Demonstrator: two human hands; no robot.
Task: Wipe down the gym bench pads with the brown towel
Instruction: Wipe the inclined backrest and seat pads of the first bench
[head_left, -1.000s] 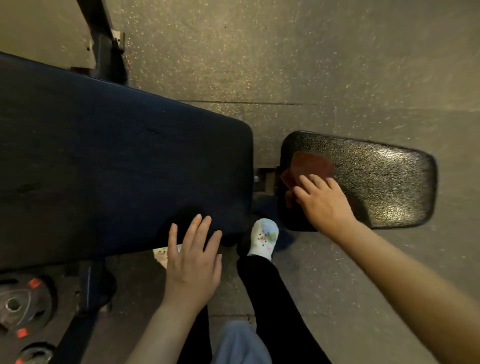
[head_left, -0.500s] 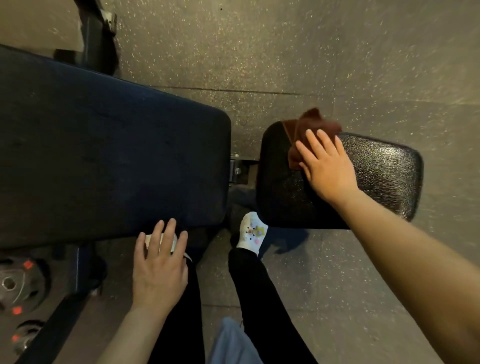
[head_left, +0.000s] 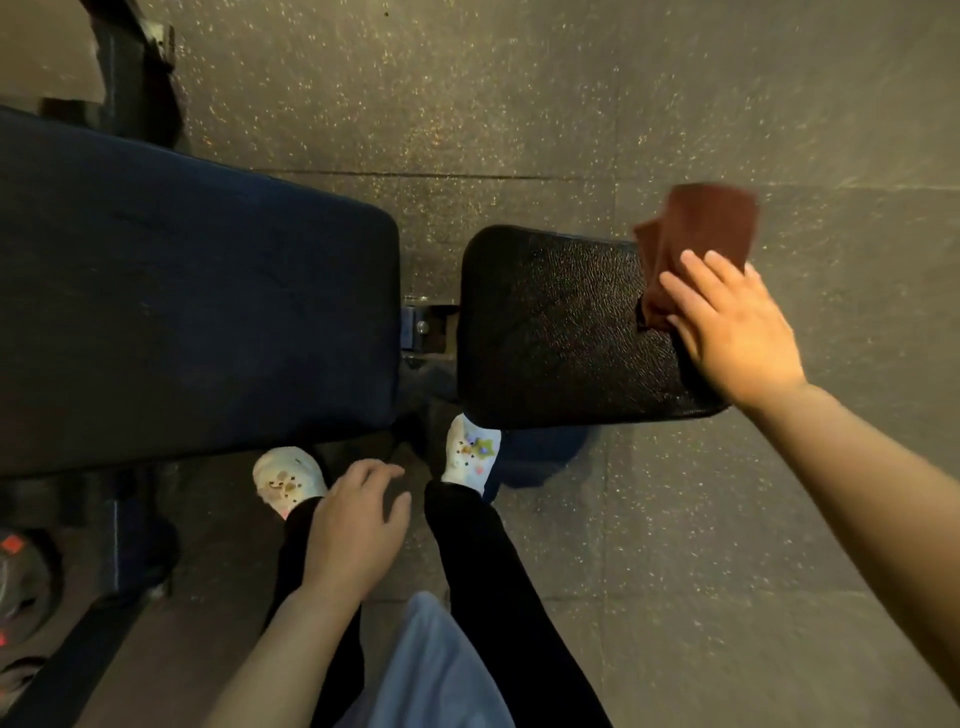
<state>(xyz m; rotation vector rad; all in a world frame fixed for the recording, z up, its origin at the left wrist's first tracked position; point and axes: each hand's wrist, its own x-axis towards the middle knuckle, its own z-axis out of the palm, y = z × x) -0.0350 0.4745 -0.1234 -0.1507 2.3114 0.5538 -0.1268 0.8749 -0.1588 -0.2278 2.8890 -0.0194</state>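
Pressing brown towel (head_left: 698, 234) on seat pad (head_left: 550, 332), right hand (head_left: 737, 332) flat, towel seemingly overhanging far edge, left hand (head_left: 353, 535) relaxed

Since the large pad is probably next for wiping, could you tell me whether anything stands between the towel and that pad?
Nothing visible does. The right hand presses the brown towel at the far right end of the small seat pad. Between it and the large blue pad lie only the bare seat surface and the bracket gap.

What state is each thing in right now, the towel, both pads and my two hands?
brown towel: bunched, hanging past the small pad's far end
small pad: shiny, pebbled
long pad: bare, untouched
right hand: fingers straight, pressing the towel
left hand: loosely curled, holding nothing
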